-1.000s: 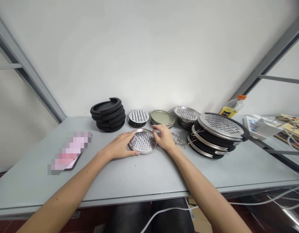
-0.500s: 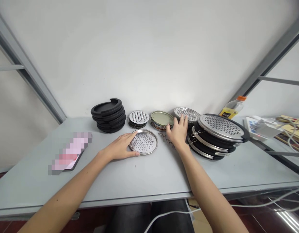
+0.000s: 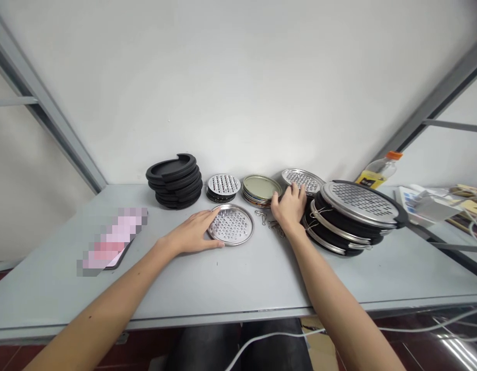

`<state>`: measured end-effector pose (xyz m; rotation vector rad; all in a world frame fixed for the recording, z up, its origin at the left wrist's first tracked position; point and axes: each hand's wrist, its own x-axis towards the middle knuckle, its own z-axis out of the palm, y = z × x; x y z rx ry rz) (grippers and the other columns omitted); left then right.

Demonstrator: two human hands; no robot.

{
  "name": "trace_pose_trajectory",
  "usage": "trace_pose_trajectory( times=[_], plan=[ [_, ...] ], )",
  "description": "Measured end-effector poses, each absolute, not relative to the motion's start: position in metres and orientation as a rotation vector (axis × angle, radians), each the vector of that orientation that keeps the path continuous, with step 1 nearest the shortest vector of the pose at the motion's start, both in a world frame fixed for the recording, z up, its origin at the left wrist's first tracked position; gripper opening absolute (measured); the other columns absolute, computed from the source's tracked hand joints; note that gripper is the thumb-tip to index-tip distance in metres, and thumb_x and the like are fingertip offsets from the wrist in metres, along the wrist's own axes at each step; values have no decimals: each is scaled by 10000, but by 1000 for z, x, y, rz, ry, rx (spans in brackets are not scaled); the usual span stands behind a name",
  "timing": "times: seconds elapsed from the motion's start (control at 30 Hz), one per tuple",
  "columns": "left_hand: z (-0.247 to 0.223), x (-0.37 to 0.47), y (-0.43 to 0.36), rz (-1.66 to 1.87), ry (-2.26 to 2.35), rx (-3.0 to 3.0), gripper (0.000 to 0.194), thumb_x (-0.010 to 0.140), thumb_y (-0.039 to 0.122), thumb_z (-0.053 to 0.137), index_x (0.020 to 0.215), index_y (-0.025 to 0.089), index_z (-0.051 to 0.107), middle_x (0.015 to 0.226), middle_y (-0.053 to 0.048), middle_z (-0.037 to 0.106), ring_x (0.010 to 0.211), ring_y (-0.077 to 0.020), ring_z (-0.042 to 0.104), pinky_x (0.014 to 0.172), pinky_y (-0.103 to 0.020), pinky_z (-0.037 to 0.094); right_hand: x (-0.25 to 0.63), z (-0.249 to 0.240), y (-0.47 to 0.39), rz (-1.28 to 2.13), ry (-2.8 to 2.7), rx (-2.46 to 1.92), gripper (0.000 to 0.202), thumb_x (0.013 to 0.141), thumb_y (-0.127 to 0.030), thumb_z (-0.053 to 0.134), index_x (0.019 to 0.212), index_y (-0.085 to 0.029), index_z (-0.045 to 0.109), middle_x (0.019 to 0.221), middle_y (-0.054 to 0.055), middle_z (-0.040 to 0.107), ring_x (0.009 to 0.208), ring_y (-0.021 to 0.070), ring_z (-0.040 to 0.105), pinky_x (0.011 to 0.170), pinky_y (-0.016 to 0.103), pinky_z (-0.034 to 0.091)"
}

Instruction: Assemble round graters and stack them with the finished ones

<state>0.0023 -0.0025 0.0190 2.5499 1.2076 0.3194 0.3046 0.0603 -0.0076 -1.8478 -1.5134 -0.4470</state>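
My left hand (image 3: 194,232) lies on the table with fingers and thumb spread along the left rim of a round metal grater plate (image 3: 232,225), gripping its edge. The plate lies flat, raised holes upward. My right hand (image 3: 290,206) is open, thumb apart from the fingers, its fingertips at the front of a stack of silver grater plates (image 3: 303,179). Whether they touch that stack I cannot tell. Left of my right thumb is a stack of round lids with a green one on top (image 3: 262,186). Small metal hooks (image 3: 276,228) lie beside my right wrist, partly hidden.
Black rings (image 3: 174,183) are stacked at back left, beside smaller grater discs (image 3: 223,184). A phone (image 3: 116,242) lies left. At right stand black-and-silver grater sets (image 3: 358,206), a bottle (image 3: 381,170) and a white box (image 3: 427,203). A white cable (image 3: 277,337) hangs below the table edge.
My right hand has shifted slightly, its fingers now more bent and closer together, and more of the small hooks shows. My left hand stays at the grater plate. The view has moved a little.
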Motion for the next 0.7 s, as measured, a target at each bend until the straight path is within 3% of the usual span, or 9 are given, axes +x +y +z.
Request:
trace_pose_trajectory(
  times=[0.27, 0.7],
  plan=[
    [20, 3, -3, 319, 1200, 2561, 961, 797, 650, 579, 1525, 226, 116, 1521, -124, 324, 1376, -302, 332, 1114, -431, 295, 311, -8, 63, -357, -1526, -1738, 455, 848, -231, 411, 1160, 73, 543, 1325, 297, 472, 1380, 359, 268, 1133, 490, 283],
    [18, 2, -3, 321, 1197, 2549, 973, 793, 679, 556, 1525, 207, 123, 1536, -127, 298, 1391, -318, 308, 1118, -448, 292, 310, -3, 62, -367, -1554, -1601, 356, 869, -192, 391, 1094, 5, 584, 1298, 260, 504, 1396, 346, 260, 1126, 501, 306]
  ],
)
